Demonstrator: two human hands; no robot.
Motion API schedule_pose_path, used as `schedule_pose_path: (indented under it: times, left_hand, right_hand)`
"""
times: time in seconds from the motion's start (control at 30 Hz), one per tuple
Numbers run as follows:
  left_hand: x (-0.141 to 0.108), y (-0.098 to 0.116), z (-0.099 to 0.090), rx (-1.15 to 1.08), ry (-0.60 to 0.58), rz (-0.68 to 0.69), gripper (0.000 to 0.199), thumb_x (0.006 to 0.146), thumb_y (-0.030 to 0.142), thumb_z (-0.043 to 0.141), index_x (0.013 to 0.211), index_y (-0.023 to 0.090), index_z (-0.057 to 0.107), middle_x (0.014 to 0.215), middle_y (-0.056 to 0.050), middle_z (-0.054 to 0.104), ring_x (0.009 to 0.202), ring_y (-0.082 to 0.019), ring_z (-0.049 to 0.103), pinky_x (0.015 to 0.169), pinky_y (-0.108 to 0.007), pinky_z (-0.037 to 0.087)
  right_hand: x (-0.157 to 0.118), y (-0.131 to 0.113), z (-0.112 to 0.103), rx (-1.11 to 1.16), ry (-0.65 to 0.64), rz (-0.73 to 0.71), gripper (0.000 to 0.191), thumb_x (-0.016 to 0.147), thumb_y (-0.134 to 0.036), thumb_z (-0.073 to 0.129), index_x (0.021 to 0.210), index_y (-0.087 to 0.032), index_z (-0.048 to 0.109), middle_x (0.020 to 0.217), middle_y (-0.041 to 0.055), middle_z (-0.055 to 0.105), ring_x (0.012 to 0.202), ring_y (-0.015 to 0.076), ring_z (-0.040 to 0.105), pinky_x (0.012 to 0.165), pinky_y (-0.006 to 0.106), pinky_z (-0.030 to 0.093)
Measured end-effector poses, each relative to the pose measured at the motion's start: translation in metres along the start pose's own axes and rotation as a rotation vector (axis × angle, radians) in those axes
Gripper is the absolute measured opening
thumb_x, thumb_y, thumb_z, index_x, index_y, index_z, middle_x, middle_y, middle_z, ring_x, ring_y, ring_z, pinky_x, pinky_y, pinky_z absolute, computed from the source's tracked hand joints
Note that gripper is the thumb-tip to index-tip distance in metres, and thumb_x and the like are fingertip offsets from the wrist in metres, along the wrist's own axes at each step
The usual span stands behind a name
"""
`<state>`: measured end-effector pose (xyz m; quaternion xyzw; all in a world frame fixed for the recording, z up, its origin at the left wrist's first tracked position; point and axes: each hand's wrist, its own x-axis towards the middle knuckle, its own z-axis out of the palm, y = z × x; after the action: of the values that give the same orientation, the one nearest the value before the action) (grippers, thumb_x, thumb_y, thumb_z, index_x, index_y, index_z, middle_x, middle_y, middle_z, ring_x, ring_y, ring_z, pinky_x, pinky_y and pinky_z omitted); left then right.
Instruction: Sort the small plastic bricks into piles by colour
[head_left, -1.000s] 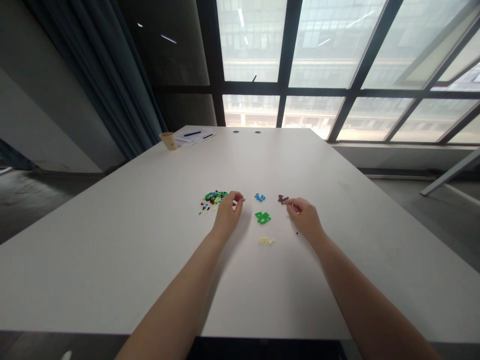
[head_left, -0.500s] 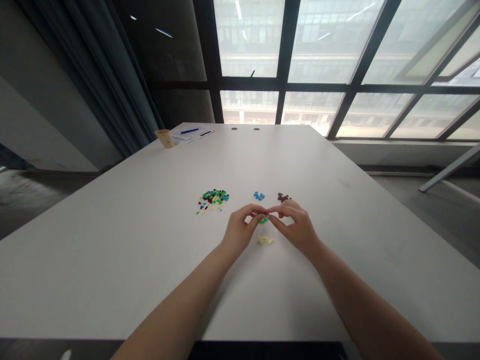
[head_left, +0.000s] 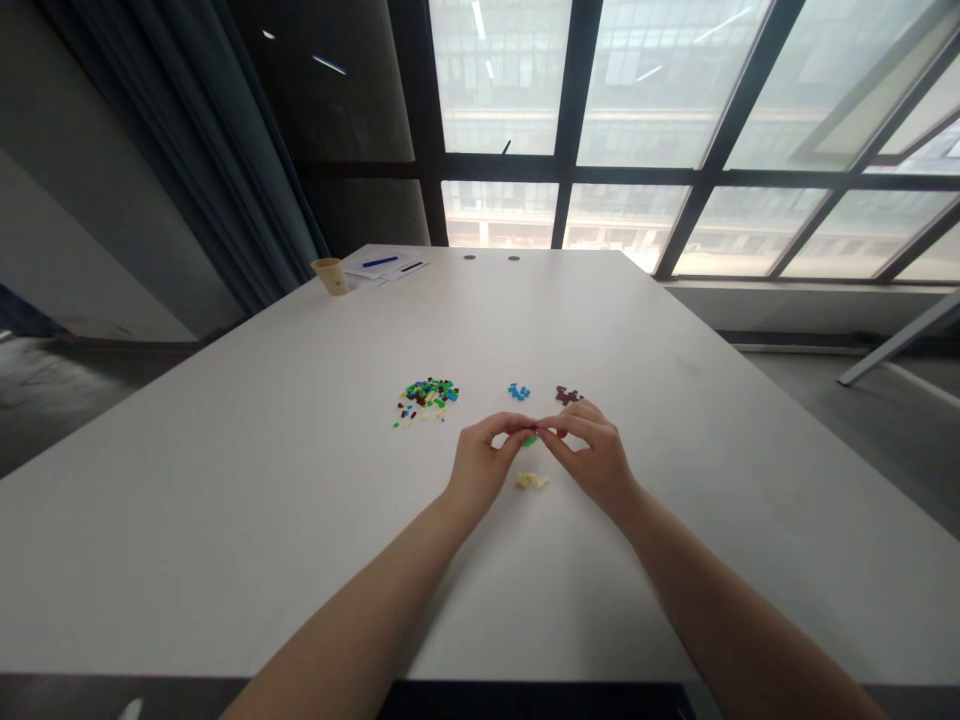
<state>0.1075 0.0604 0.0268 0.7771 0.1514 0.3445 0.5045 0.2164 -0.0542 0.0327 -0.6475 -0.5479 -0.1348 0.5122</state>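
Observation:
My left hand (head_left: 486,450) and my right hand (head_left: 595,447) meet at the fingertips over the white table (head_left: 315,480). Both are closed in a pinch. Whatever sits between the fingertips is too small to name; a dark reddish speck shows there. Green pieces (head_left: 530,441) lie partly hidden beneath the fingers. Closer to me is a little heap of pale yellow pieces (head_left: 532,481). Beyond my hands are a cluster of blue pieces (head_left: 518,392) and, behind my right fingers, dark brown pieces (head_left: 568,395).
Left of my hands spreads a mixed pile of small coloured pieces (head_left: 429,393). A paper cup (head_left: 331,277) stands at the far left edge beside papers (head_left: 367,273) with a blue pen (head_left: 380,262). Two dark discs (head_left: 514,258) are set near the far edge.
My fingertips have drawn closer together in their pinch, and less of the green pieces shows beneath them. The piles on the table look the same.

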Motion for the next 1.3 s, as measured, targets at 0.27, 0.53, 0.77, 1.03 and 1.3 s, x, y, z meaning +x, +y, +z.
schedule_pose_path:
  times: [0.27, 0.53, 0.77, 1.03, 1.3]
  left_hand:
    - [0.001, -0.004, 0.0, -0.082, 0.008, -0.011, 0.005, 0.074, 0.022, 0.062, 0.076, 0.019, 0.064, 0.077, -0.001, 0.067, 0.074, -0.013, 0.063, 0.075, -0.026, 0.051]
    - [0.001, -0.005, 0.0, -0.13, -0.005, -0.051, 0.006, 0.072, 0.024, 0.062, 0.075, 0.019, 0.064, 0.077, -0.001, 0.067, 0.075, -0.014, 0.063, 0.076, -0.027, 0.051]
    - [0.001, -0.005, 0.001, -0.102, -0.054, -0.092, 0.006, 0.072, 0.023, 0.061, 0.074, 0.018, 0.063, 0.076, -0.002, 0.068, 0.075, -0.014, 0.064, 0.076, -0.028, 0.051]
    - [0.013, -0.007, -0.011, -0.015, 0.003, -0.064, 0.015, 0.078, 0.031, 0.056, 0.083, 0.018, 0.062, 0.09, -0.005, 0.068, 0.085, -0.015, 0.062, 0.078, -0.029, 0.049]
    - [0.039, -0.038, -0.046, 0.168, 0.267, -0.227, 0.021, 0.074, 0.035, 0.056, 0.084, 0.017, 0.058, 0.088, -0.007, 0.065, 0.079, -0.017, 0.059, 0.07, -0.03, 0.046]
  right_hand:
    - [0.0, -0.003, 0.001, -0.004, -0.011, 0.013, 0.009, 0.081, -0.021, 0.058, 0.079, -0.022, 0.067, 0.066, 0.0003, 0.061, 0.067, 0.014, 0.053, 0.068, 0.031, 0.043]
    - [0.001, -0.004, 0.001, -0.019, -0.023, 0.022, 0.011, 0.082, -0.021, 0.057, 0.08, -0.022, 0.067, 0.066, 0.0004, 0.06, 0.067, 0.0142, 0.052, 0.07, 0.031, 0.043]
    - [0.001, -0.007, 0.002, -0.061, -0.042, -0.002, 0.011, 0.078, -0.017, 0.055, 0.077, -0.021, 0.065, 0.065, 0.0004, 0.058, 0.067, 0.0141, 0.052, 0.069, 0.031, 0.042]
    - [0.005, 0.041, -0.02, -0.271, 0.031, 0.15, 0.01, 0.074, -0.018, 0.054, 0.069, -0.018, 0.063, 0.059, -0.0013, 0.049, 0.061, 0.0136, 0.047, 0.065, 0.028, 0.039]
    - [-0.011, 0.092, -0.023, -0.636, -0.228, 0.544, 0.016, 0.073, -0.023, 0.051, 0.073, -0.02, 0.067, 0.07, 0.003, 0.06, 0.07, 0.0167, 0.051, 0.064, 0.029, 0.034]
